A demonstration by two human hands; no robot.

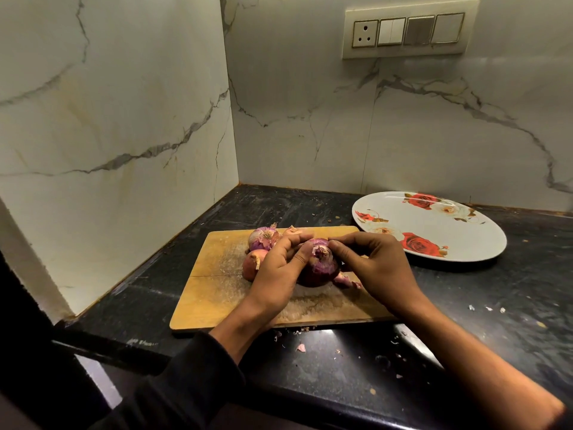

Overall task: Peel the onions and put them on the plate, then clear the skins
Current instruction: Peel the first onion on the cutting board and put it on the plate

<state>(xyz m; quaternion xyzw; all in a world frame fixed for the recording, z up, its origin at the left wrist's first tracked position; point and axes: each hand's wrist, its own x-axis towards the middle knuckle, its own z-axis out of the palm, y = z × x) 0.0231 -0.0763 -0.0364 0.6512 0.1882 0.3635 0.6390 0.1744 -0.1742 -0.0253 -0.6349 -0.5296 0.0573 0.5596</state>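
Note:
A purple onion (319, 265) sits above the wooden cutting board (214, 290), held between both hands. My left hand (277, 271) grips its left side. The fingertips of my right hand (372, 262) pinch the dry skin at its top. A loose strip of skin (345, 279) hangs at the onion's lower right. Two more unpeeled onions lie on the board behind my left hand, one at the far edge (262, 238) and one nearer (251, 263). The white plate with red roses (434, 225) stands to the right of the board, with nothing on it.
The board lies on a black stone counter (496, 305) in a corner of two marble walls. Small bits of skin (300, 347) are scattered on the counter in front of the board. A switch panel (406, 31) is on the back wall.

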